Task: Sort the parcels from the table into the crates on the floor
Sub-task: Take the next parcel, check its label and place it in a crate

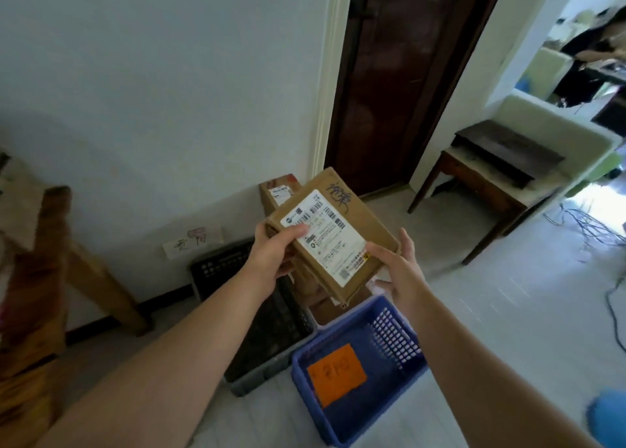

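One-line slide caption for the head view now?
Left hand and right hand hold a labelled cardboard parcel; blue crate and black crate sit on the floor below.

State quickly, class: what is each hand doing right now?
Left hand: grips the cardboard parcel at its left end.
Right hand: holds the same parcel's right end.
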